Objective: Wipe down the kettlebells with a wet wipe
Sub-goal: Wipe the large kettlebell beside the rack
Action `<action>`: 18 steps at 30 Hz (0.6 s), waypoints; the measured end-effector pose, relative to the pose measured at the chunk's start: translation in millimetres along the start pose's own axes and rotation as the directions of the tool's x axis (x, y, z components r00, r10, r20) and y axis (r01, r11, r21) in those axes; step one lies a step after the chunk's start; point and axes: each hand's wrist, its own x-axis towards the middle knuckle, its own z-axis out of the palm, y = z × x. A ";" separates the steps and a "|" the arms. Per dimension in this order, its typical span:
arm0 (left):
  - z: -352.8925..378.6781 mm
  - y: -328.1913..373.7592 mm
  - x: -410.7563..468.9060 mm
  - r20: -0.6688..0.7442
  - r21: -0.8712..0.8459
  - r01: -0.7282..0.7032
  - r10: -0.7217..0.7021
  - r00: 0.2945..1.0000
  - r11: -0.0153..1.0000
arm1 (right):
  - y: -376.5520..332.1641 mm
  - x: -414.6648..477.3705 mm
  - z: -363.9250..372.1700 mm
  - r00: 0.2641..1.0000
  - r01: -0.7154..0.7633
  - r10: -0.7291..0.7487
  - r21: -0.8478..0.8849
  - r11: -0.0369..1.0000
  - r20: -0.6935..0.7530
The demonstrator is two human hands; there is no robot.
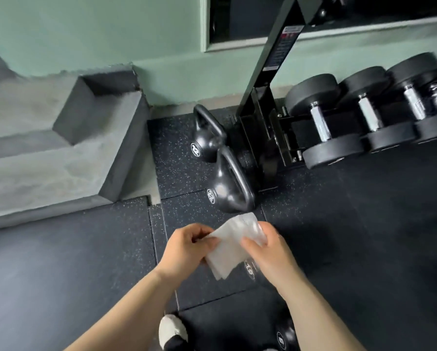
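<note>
Speckled rubber floor [60, 274] under me, with a black rack [260, 110] at its far edge by the wall. The far kettlebell [207, 140] and near kettlebell [227, 191] sit on the floor beside the rack's foot. My left grip [184, 249] and right grip [270, 249] both pinch the wipe [227, 252], just short of the near kettlebell.

open floor [60, 274] left of kettlebells [225, 183], rack upright [260, 117] crowding right
</note>
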 end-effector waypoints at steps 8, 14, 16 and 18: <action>-29.8 22.9 36.1 -0.053 0.083 0.049 -0.045 0.998 0.995 | -19.4 34.7 24.2 0.926 0.218 -0.197 0.032 0.975 -0.322; -20.5 63.5 111.0 -0.110 0.022 0.048 -0.046 0.993 0.999 | -34.7 100.7 36.0 0.879 0.461 -0.477 -0.231 0.857 -0.014; -14.9 68.0 140.6 -0.093 0.066 0.032 -0.026 0.995 0.997 | -36.2 131.3 37.4 0.889 0.439 -0.456 -0.210 0.873 -0.039; -4.1 69.5 169.7 -0.051 0.124 0.003 0.004 0.999 0.992 | -36.3 161.8 35.3 0.900 0.399 -0.421 -0.171 0.901 -0.117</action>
